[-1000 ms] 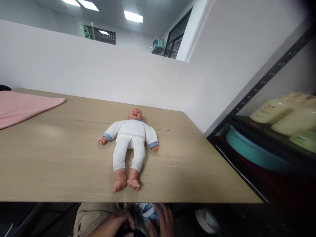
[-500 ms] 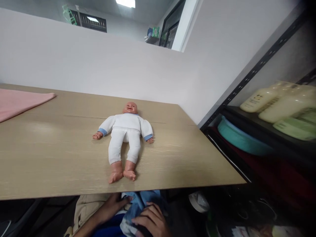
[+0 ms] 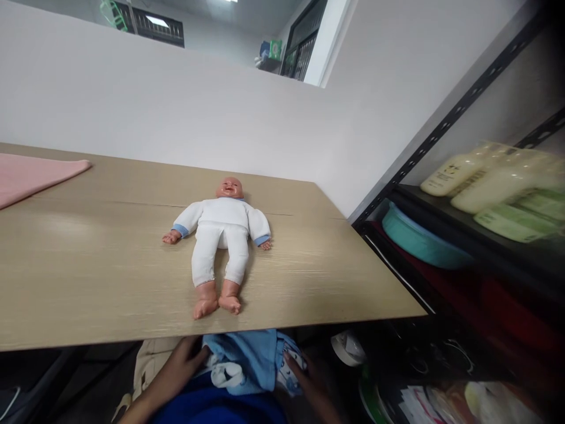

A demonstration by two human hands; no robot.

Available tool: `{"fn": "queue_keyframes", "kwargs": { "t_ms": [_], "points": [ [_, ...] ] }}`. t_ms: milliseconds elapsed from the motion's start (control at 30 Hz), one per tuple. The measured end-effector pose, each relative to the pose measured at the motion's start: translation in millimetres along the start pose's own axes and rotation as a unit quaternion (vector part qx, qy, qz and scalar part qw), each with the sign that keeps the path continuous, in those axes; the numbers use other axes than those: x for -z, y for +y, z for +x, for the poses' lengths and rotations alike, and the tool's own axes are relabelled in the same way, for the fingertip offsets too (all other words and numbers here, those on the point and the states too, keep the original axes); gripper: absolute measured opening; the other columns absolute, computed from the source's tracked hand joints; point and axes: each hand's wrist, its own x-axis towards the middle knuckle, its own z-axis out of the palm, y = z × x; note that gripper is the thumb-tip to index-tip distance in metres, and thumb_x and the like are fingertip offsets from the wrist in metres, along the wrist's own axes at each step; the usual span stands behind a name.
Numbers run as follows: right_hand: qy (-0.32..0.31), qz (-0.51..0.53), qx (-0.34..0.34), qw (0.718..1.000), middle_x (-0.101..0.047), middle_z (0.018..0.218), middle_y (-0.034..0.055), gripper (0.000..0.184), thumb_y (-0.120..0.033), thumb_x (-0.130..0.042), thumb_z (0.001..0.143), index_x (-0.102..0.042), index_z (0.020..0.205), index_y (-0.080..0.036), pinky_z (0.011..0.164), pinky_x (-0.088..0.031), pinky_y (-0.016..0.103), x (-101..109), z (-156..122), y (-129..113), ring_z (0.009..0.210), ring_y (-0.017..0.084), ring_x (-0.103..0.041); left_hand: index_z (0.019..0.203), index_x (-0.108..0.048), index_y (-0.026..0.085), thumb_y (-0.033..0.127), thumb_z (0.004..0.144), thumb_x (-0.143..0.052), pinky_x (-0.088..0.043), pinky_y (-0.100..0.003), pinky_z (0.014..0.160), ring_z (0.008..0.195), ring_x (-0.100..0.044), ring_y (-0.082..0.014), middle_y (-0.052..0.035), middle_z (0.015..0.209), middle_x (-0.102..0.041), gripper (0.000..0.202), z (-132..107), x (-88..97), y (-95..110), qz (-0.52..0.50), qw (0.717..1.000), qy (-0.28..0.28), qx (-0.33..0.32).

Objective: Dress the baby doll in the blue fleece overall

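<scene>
A light-blue piece of clothing with white printed parts (image 3: pixel 251 359) lies bunched over my lap, just below the table's front edge. My left hand (image 3: pixel 189 359) is closed on its left side, some fingers hidden in the folds. At its right end, on the white printed part, my right hand (image 3: pixel 306 380) grips the cloth with fingers partly in shadow. On the table (image 3: pixel 110 282), a baby doll (image 3: pixel 223 235) in a white outfit with blue cuffs lies face up, arms spread and bare feet toward me. Neither hand touches it.
A pink cloth (image 3: pixel 35 174) covers the table's far left. To the right, a dark shelf (image 3: pixel 397 194) carries several cream bottles (image 3: pixel 481 176) above a teal basin (image 3: pixel 424 241). Below stands a white container (image 3: pixel 348 348) near bagged items (image 3: pixel 441 403). A white wall backs the table.
The blue clothing has been spread wider across my lap. My right hand has moved right to its end, and my left hand slightly left. The whole view has shifted a little.
</scene>
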Motion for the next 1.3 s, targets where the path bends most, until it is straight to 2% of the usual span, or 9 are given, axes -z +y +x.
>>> {"fn": "queue_keyframes", "kwargs": {
  "t_ms": [133, 267, 400, 567, 633, 800, 967, 1133, 1300],
  "points": [
    [-0.014, 0.039, -0.054, 0.998, -0.088, 0.113, 0.0165, 0.065, -0.081, -0.076, 0.1, -0.089, 0.113, -0.019, 0.103, -0.07, 0.06, 26, 19, -44, 0.112, 0.043, -0.086, 0.151, -0.079, 0.042, 0.076, 0.104, -0.062, -0.03, -0.061, 0.145, 0.166, -0.053, -0.0428, -0.0038, 0.173, -0.065, 0.061, -34, 55.2, 25, 0.081, 0.988, -0.122, -0.039],
    [-0.257, -0.02, 0.16, 0.953, -0.077, 0.096, 0.0068, 0.045, -0.059, -0.071, 0.112, -0.085, 0.091, -0.023, 0.083, -0.064, 0.035, 59, 54, -115, 0.088, 0.024, -0.077, 0.169, -0.059, 0.054, 0.075, 0.105, -0.067, -0.025, -0.063, 0.146, 0.175, -0.04, -0.0423, 0.0055, 0.186, -0.049, 0.068, -66, 113.6, 77, 0.15, 0.952, -0.262, 0.051],
    [-0.302, -0.101, 0.302, 0.898, -0.081, 0.103, 0.0063, 0.029, -0.043, -0.074, 0.114, -0.084, 0.093, -0.025, 0.091, -0.062, 0.036, 71, 92, -181, 0.099, 0.025, -0.076, 0.16, -0.068, 0.059, 0.067, 0.1, -0.078, -0.043, -0.062, 0.139, 0.164, -0.055, -0.0474, 0.0074, 0.176, -0.062, 0.061, -77, 140.6, 136, 0.156, 0.946, -0.283, -0.006],
    [-0.269, -0.007, 0.49, 0.829, -0.081, 0.11, 0.0088, 0.021, -0.038, -0.08, 0.111, -0.077, 0.098, -0.022, 0.096, -0.06, 0.038, 66, 137, -238, 0.1, 0.023, -0.075, 0.171, -0.058, 0.042, 0.048, 0.107, -0.077, -0.048, -0.057, 0.136, 0.164, -0.053, -0.043, -0.0063, 0.175, -0.06, 0.066, -54, 124.0, 221, 0.092, 0.935, -0.25, -0.236],
    [-0.277, 0.044, 0.518, 0.808, -0.08, 0.111, 0.0088, 0.019, -0.038, -0.082, 0.111, -0.075, 0.103, -0.021, 0.094, -0.06, 0.036, 65, 153, -257, 0.099, 0.022, -0.075, 0.171, -0.054, 0.042, 0.043, 0.11, -0.076, -0.046, -0.052, 0.137, 0.168, -0.047, -0.0391, -0.0076, 0.177, -0.055, 0.065, -37, 112.7, 249, 0.073, 0.933, -0.183, -0.302],
    [-0.283, 0.069, 0.528, 0.798, -0.078, 0.106, 0.0053, 0.016, -0.035, -0.084, 0.11, -0.074, 0.113, -0.024, 0.094, -0.059, 0.038, 65, 184, -285, 0.099, 0.023, -0.074, 0.154, -0.065, 0.035, 0.044, 0.107, -0.084, -0.055, -0.044, 0.122, 0.148, -0.061, -0.0341, -0.0095, 0.149, -0.068, 0.051, 3, 101.1, 290, 0.018, 0.909, -0.189, -0.371],
    [-0.259, 0.084, 0.488, 0.829, -0.077, 0.107, 0.0052, 0.022, -0.035, -0.092, 0.102, -0.074, 0.108, -0.024, 0.093, -0.057, 0.037, 60, 195, -287, 0.102, 0.024, -0.073, 0.12, -0.074, 0.028, 0.044, 0.108, -0.083, -0.055, -0.032, 0.095, 0.106, -0.065, -0.0214, -0.0015, 0.112, -0.07, 0.022, 16, 104.9, 308, 0.079, 0.909, -0.179, -0.369],
    [-0.308, 0.1, 0.344, 0.882, -0.07, 0.091, -0.0018, 0.026, -0.044, -0.089, 0.104, -0.073, 0.106, -0.023, 0.073, -0.049, 0.03, 59, 194, -290, 0.081, 0.018, -0.064, 0.121, -0.073, 0.027, 0.035, 0.117, -0.07, -0.05, -0.031, 0.099, 0.115, -0.063, -0.0215, -0.0038, 0.123, -0.069, 0.01, 16, 103.8, 306, 0.07, 0.889, -0.144, -0.428],
    [-0.387, 0.091, 0.244, 0.885, -0.064, 0.093, -0.0022, 0.035, -0.055, -0.083, 0.106, -0.073, 0.11, -0.022, 0.075, -0.045, 0.03, 61, 203, -285, 0.085, 0.018, -0.059, 0.119, -0.072, 0.03, 0.035, 0.119, -0.068, -0.049, -0.029, 0.099, 0.113, -0.063, -0.0193, -0.0016, 0.12, -0.069, 0.007, 23, 100.6, 294, 0.007, 0.899, -0.08, -0.43]
  ]
}}
